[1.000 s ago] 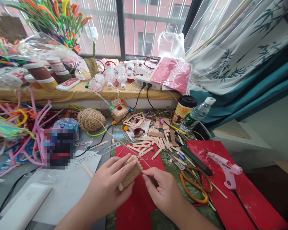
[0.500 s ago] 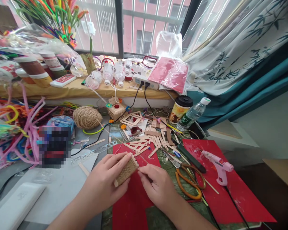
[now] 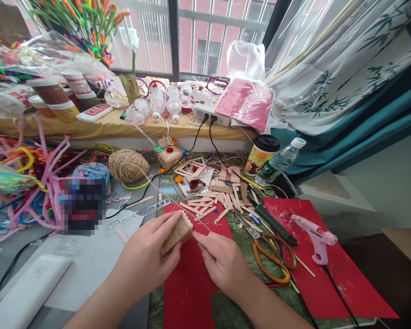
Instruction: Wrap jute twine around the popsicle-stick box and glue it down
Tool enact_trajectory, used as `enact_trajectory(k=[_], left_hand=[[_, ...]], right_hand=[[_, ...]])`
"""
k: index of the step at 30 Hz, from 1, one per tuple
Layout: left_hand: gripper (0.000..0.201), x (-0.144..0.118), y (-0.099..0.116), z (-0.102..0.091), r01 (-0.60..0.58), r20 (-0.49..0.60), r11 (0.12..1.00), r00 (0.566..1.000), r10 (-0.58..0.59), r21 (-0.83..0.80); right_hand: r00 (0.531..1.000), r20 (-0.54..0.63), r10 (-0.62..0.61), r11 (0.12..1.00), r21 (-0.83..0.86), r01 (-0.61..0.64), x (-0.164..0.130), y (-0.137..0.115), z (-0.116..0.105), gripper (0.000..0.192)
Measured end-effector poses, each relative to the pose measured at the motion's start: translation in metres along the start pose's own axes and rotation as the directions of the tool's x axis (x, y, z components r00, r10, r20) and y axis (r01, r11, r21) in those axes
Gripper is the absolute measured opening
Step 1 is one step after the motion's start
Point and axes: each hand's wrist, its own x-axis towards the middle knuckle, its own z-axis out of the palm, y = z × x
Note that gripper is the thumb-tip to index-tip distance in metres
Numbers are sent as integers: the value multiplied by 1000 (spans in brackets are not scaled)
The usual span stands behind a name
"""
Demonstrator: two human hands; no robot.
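My left hand (image 3: 145,262) grips a small panel of popsicle sticks wrapped in jute twine (image 3: 177,233), held tilted above a red felt sheet (image 3: 192,292). Right beside it, my right hand (image 3: 222,262) pinches the twine strand at the panel's right edge. That strand runs up and left to a ball of jute twine (image 3: 128,165) on the table. A heap of loose popsicle sticks (image 3: 222,194) lies just beyond my hands.
Orange-handled scissors (image 3: 272,262) and a pink glue gun (image 3: 317,237) lie right of my hands on a second red sheet (image 3: 356,292). A coffee cup (image 3: 262,155) and water bottle (image 3: 281,161) stand behind. Pipe cleaners (image 3: 20,178) pile at left; the windowsill holds jars and a power strip (image 3: 210,116).
Both hands with the wrapped panel have shifted slightly up and left in view. The panel has turned a little in my left hand.
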Motion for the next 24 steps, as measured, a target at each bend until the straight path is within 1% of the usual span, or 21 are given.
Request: enact_trajectory(k=[3, 6, 8, 10, 12, 14, 16, 18, 20, 22, 24], left_hand=[[64, 1, -2, 1, 54, -15, 997, 998, -55, -47], [62, 3, -7, 3, 125, -36, 978, 991, -132, -167], [59, 4, -9, 5, 183, -23, 935, 980, -199, -303], [55, 4, -11, 8, 246, 0, 858, 961, -275, -451], [54, 4, -12, 12, 301, 22, 756, 935, -355, -581], [52, 6, -14, 16, 351, 66, 619, 898, -435, -703], [52, 9, -16, 19, 386, 130, 429, 847, -515, -817], [54, 13, -18, 20, 387, 189, 240, 793, -579, -890], [58, 16, -20, 21, 375, 242, 99, 756, -609, -922], [61, 18, -20, 22, 371, 286, 16, 742, -606, -928], [61, 19, -20, 23, 373, 312, -24, 738, -598, -928]], right_hand=[[999, 11, -42, 999, -24, 43, 0, 2, 3, 47], [998, -8, -66, 998, -9, 66, 0, 2, 3, 54], [997, -34, -75, 997, 20, 76, 0, 0, 2, 54], [996, -53, -72, 996, 47, 75, 0, -2, 0, 52], [996, -68, -58, 996, 65, 63, 0, -3, -2, 49], [995, -93, -27, 997, 72, 34, -1, -5, -3, 44], [992, -122, 12, 997, 73, -3, -2, -6, -5, 40], [990, -134, 40, 997, 76, -30, -2, -7, -6, 38], [990, -132, 46, 996, 82, -35, -2, -7, -7, 38], [990, -134, 46, 995, 90, -34, -2, -6, -7, 38], [987, -147, 66, 993, 103, -51, -3, -6, -6, 36]])
